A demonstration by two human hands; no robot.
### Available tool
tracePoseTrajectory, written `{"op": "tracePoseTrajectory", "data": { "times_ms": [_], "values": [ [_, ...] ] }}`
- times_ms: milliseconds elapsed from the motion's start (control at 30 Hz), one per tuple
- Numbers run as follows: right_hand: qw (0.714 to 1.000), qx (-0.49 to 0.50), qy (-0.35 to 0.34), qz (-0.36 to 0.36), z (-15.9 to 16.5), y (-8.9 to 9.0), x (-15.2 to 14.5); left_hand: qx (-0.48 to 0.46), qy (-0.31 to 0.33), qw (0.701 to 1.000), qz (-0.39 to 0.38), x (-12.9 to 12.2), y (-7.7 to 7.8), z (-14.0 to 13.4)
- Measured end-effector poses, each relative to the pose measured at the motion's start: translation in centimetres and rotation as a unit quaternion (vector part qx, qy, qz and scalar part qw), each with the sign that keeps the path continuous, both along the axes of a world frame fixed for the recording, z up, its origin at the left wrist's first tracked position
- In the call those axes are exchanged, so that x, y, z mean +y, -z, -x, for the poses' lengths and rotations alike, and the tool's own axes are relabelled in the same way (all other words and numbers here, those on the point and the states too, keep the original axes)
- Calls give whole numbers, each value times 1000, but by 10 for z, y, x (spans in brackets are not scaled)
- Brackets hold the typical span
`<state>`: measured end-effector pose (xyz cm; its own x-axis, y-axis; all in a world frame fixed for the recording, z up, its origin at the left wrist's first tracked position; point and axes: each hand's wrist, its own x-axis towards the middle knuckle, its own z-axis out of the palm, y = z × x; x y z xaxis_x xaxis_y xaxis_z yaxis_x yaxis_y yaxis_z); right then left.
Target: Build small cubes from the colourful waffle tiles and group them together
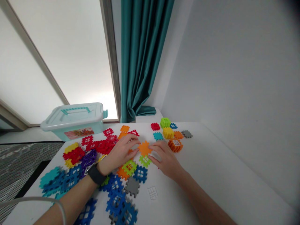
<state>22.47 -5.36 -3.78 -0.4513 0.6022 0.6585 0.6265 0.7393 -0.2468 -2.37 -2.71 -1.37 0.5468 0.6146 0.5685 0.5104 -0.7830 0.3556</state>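
Observation:
Between my two hands is an orange interlocking building tile [145, 148] with toothed edges. My left hand [124, 149], wearing a black watch [96, 175] on its wrist, has its fingertips at the tile's left edge. On the opposite edge rest the fingers and thumb of my right hand [164, 156]. Just below the orange tile lies a lime green window tile [145, 161]. Nearer to me are another lime tile [129, 167], a blue window tile [141, 173] and a grey tile [132, 186]. Part of the pile is hidden behind my left hand and forearm.
A lidded teal storage box [75, 122] stands at the back left. Red tiles [103, 146], purple tiles [88, 159] and blue tiles [122, 203] spread over the white table's left side. Small cubes, one yellow [168, 133] and one orange [175, 145], sit behind my right hand. A wall [234, 93] borders the right.

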Motion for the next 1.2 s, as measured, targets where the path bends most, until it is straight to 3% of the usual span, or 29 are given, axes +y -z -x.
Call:
{"op": "tracePoseTrajectory", "data": {
  "times_ms": [433, 767, 1200],
  "values": [
    [999, -34, -34, 22, 0, -8, -3, 40, 31, 999, 10, -5, -15, 1],
    [1000, 26, -3, -1, -5, -11, -3, 41, -16, 999, -18, -10, -14, -3],
    [1000, 9, -11, -21, -2, -18, -7, 60, -41, 995, -63, -16, -16, -10]
  ]
}}
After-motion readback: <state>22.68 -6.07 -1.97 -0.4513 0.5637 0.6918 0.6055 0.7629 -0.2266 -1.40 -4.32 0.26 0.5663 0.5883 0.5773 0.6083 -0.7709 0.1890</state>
